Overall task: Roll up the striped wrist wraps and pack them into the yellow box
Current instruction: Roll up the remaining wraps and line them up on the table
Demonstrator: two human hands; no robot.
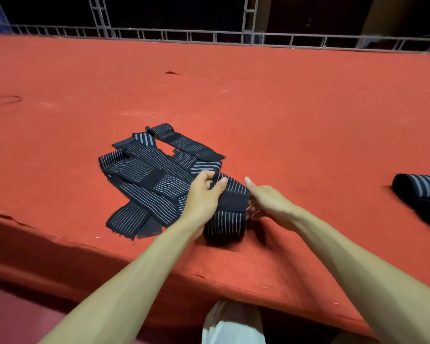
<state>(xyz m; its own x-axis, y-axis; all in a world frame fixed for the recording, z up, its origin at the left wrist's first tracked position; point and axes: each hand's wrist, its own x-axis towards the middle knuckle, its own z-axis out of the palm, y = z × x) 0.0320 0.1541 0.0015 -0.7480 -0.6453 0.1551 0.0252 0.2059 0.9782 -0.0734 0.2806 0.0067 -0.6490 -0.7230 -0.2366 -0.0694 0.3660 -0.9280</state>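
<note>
Two bare forearms are seen closest, reaching over the tabletop (pixel 283 108). Between the hands a half-rolled wrap (pixel 225 224) is held, its axis running left to right, its free tail leading far-left into the pile of loose wraps (pixel 147 175). That tail is gripped by the left hand (pixel 204 192), fingers (pixel 221 182) curled over it. The right hand (pixel 268 199) is set at the roll's right end; its grasp cannot be told. No yellow box is seen.
</note>
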